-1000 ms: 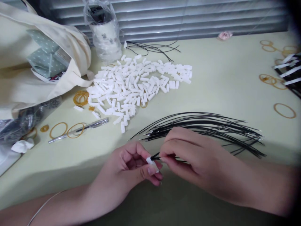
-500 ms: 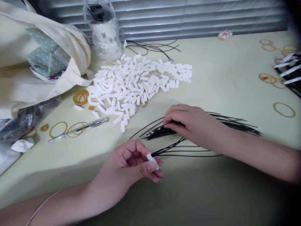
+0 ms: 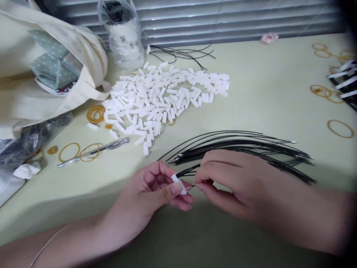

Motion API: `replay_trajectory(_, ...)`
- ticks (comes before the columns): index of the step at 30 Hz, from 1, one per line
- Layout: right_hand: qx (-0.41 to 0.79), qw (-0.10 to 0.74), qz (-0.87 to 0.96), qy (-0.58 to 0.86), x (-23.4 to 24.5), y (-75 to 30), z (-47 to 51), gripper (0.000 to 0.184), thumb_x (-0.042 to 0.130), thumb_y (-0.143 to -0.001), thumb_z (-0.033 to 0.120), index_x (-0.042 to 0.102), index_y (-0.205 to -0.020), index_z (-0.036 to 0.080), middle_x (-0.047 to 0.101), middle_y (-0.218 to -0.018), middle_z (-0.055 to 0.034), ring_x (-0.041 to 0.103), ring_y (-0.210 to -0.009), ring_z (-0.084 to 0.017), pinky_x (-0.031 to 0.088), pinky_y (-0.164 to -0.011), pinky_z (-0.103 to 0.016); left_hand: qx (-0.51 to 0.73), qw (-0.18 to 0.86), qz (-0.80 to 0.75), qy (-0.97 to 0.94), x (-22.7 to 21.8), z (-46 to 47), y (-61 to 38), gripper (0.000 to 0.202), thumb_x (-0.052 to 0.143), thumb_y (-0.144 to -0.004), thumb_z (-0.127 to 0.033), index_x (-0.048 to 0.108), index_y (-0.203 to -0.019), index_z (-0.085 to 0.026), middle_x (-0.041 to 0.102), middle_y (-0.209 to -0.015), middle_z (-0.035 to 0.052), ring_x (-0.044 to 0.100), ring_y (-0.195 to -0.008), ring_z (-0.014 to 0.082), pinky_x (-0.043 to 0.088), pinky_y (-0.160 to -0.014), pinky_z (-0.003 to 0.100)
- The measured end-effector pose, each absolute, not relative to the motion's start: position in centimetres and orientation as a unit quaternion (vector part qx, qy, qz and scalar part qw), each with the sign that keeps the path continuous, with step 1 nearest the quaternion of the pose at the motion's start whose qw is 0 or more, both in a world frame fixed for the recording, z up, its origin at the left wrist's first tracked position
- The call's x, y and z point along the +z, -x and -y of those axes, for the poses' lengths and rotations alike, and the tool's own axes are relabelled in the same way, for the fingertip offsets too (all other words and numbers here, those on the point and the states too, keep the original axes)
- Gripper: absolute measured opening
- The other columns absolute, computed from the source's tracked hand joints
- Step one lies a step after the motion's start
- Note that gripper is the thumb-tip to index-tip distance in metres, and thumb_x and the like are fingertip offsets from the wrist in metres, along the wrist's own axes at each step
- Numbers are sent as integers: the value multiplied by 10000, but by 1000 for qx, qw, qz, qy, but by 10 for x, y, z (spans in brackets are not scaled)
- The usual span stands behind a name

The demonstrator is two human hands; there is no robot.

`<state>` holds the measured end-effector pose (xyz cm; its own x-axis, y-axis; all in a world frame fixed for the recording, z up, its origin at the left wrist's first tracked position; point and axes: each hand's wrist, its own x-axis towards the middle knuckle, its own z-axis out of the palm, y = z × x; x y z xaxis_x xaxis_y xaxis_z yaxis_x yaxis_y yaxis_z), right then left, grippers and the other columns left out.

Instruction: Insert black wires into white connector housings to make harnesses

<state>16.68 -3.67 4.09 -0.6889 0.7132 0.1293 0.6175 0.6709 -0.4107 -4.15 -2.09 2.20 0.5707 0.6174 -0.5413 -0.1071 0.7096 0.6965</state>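
My left hand (image 3: pixel 156 190) pinches a small white plastic connector (image 3: pixel 179 184) between thumb and fingers, with black wires coming out of its far end. My right hand (image 3: pixel 225 178) is pinched on a thin black wire (image 3: pixel 195 185) whose tip sits right at the connector. Just beyond both hands a bundle of black wires (image 3: pixel 245 147) fans out to the right on the pale green table (image 3: pixel 264 89). A heap of white connectors (image 3: pixel 164 95) lies further back, left of centre.
A cream cloth bag (image 3: pixel 41 74) and a plastic-wrapped bottle (image 3: pixel 124 33) stand at the back left. Rubber bands (image 3: pixel 95 113) and a pen (image 3: pixel 95 152) lie left of the heap. More rubber bands (image 3: pixel 340 128) and finished wire sets (image 3: pixel 346 80) lie at the right edge.
My right hand left the wire bundle and came back to the connector holding one wire. My left hand stayed put with the connector.
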Motion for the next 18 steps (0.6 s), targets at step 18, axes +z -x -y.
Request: replay_trajectory(18, 93, 120, 917, 368, 46, -156, 36, 217, 544, -801, 62, 660, -647, 162, 566, -636, -9, 487, -618, -132, 375, -583, -259, 207, 824, -428, -308, 23, 21, 41, 141, 692, -778, -176, 559, -762, -135, 726, -704, 30, 690, -643, 120, 558, -633, 199)
